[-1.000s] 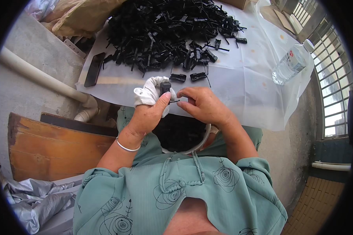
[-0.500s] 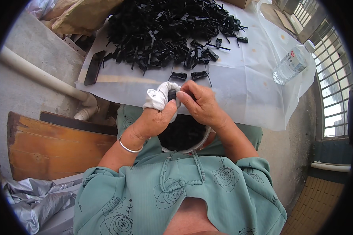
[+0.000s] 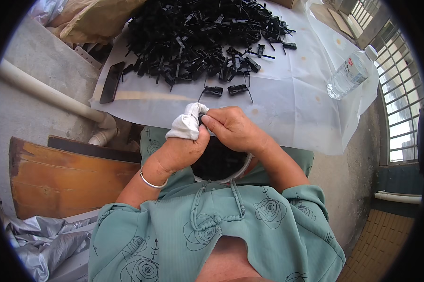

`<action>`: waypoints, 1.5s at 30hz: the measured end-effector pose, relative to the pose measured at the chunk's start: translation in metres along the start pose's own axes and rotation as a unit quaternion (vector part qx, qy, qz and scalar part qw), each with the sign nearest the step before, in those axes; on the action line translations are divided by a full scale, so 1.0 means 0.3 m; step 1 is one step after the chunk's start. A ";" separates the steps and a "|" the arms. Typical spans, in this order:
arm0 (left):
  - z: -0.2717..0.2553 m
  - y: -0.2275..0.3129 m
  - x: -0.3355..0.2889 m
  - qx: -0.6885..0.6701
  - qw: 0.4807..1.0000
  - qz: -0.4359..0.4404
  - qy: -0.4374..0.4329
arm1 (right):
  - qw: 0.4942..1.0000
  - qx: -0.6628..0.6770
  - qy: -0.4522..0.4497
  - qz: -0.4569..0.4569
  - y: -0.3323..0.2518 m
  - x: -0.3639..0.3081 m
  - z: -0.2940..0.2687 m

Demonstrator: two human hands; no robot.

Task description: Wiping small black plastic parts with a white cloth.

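Note:
My left hand (image 3: 191, 146), its fingers wrapped in a white cloth or partial glove (image 3: 183, 127), grips a small black plastic part (image 3: 201, 118). Against the same part press the curled thumb and fingers of my right hand (image 3: 233, 127); most of it is hidden between the hands. Just beyond them, two black plastic pieces with thin prongs, one at left (image 3: 213, 91) and one at right (image 3: 237, 89), lie on the table. Below my hands, between my legs, stands a round white-rimmed bucket (image 3: 245, 165) holding dark contents.
A large heap of similar black pieces (image 3: 193, 42) covers the far part of the plastic-covered table (image 3: 292, 113). A dark phone-like slab (image 3: 112, 82) lies at its left, a water bottle (image 3: 350, 75) at its right. A wooden board (image 3: 71, 176) and a pipe (image 3: 56, 96) are on the left.
Both hands have shifted slightly left, and my right hand has closed further over the black part, now covering more of it. The pieces on the table stay as they were.

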State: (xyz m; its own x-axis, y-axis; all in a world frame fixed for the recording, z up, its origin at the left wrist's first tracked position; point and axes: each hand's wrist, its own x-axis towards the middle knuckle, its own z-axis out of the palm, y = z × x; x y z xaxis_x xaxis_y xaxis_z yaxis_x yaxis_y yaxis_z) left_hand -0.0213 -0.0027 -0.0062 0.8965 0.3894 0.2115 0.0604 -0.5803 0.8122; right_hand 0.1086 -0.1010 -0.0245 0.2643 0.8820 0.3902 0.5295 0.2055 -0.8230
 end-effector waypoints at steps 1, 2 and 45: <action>-0.018 0.013 0.000 0.005 0.997 -0.063 -0.049 | 0.999 0.002 -0.049 0.015 0.003 0.011 -0.021; -0.029 -0.005 -0.002 0.006 0.997 -0.062 -0.048 | 0.999 0.002 -0.049 0.013 0.011 0.024 -0.031; 0.024 -0.029 0.047 0.059 0.983 0.119 0.128 | 0.991 0.076 0.082 0.068 0.045 -0.007 0.044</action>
State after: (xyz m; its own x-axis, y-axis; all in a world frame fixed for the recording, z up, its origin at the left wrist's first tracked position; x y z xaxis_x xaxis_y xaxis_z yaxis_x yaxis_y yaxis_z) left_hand -0.0058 0.0027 -0.0141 0.7521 0.3914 0.5302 -0.0729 -0.7502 0.6572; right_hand 0.1044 -0.0945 -0.0419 0.4582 0.8280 0.3232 0.3565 0.1618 -0.9202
